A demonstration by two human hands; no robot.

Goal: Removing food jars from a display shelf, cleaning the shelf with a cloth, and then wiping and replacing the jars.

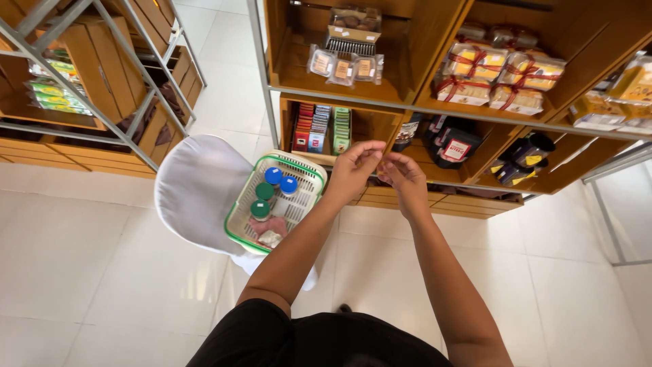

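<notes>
Wooden shelves [421, 102] on a grey metal frame stand before the person, and both hands are raised to the front edge of the lower shelf. The left hand [352, 170] has its fingers [370, 148] curled narrow, thumb and forefinger pinched close together. The right hand [404, 178] is just beside it, almost touching, with its fingers [388, 163] also bent in a tight pinch. Whether something very small is held between them, I cannot tell; it is hidden by the fingers.

Just left of the hands, a white plastic basket [307, 178] with a green rim rests on a white round seat [193, 187]. Inside it stand small jars with blue lids [273, 175] and green lids [260, 208], and a pinkish packet [272, 225] lies near its lower corner.

Behind the left hand, thin flat packets [319, 128] in red, blue and green stand in rows in one compartment. Right of the hands, dark pouches with white and red labels [454, 146] stand on the same shelf, and further right are dark pouches with yellow labels [526, 156]. On the shelf above, clear packets of biscuits [343, 68] lie at the front edge, and pale boxes tied with red ribbon [499, 78] are stacked to the right.
</notes>
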